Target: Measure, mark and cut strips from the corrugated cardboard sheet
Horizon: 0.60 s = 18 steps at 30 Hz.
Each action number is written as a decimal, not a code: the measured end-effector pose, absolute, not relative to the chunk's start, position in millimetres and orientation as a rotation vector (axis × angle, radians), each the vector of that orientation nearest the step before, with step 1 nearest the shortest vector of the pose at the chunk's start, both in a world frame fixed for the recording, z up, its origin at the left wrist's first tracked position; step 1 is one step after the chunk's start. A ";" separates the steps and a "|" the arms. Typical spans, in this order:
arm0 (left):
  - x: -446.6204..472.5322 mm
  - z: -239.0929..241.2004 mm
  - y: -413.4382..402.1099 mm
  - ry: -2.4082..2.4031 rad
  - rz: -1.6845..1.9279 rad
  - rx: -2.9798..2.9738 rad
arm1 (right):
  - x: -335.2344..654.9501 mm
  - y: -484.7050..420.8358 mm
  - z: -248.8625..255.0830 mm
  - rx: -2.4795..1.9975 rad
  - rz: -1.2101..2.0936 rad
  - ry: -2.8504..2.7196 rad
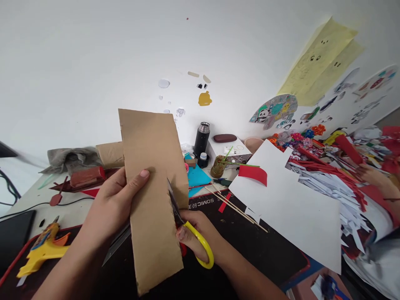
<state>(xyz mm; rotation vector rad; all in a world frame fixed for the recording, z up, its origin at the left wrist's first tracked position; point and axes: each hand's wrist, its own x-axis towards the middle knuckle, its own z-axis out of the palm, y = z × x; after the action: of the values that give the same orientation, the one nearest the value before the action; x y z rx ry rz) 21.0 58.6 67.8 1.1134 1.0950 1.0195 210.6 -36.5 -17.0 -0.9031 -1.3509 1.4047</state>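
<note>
My left hand (114, 204) grips a tall strip of brown cardboard (150, 175) by its left edge, thumb pressed on the front, holding it upright above the black desk mat (250, 246). My right hand (200, 237) holds yellow-handled scissors (190, 229). Their blades are closed into the cardboard's right edge about halfway up, where a cut runs into the strip. The lower part of the blades is hidden behind the cardboard.
A yellow glue gun (42, 250) lies at the left. White paper sheets (290, 200) with a red piece (253, 173), wooden sticks (233, 205), a black flask (202, 138) and a glue jar (218, 166) stand behind. Another person's hand (371, 175) rests among red and white paper scraps at the right.
</note>
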 end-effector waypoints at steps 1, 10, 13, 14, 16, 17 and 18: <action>21.7 65.8 59.4 1.096 1.015 1.142 | 209.2 -35.4 -15.5 -0.916 1.351 -1.354; 31.2 53.7 59.5 1.124 1.083 1.256 | 198.9 -33.3 -9.1 -0.946 1.270 -1.244; 32.2 48.1 60.2 1.136 1.110 1.254 | 198.2 -33.5 -11.8 -0.988 1.228 -1.231; 32.4 46.2 61.0 1.151 1.108 1.270 | 198.3 -33.5 -13.2 -1.014 1.221 -1.224; 32.8 42.8 63.1 1.184 1.064 1.322 | 198.8 -33.5 -16.1 -1.056 1.215 -1.217; 32.9 41.6 63.8 1.189 1.032 1.349 | 199.2 -33.5 -17.3 -1.070 1.210 -1.221; 33.2 40.6 64.1 1.187 1.012 1.365 | 199.7 -33.6 -18.2 -1.079 1.198 -1.228</action>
<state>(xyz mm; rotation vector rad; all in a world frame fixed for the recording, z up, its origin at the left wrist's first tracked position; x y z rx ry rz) 33.2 64.1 40.6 1.3653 1.1868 1.0118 199.7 -33.6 -18.2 -1.0795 -1.2284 1.1979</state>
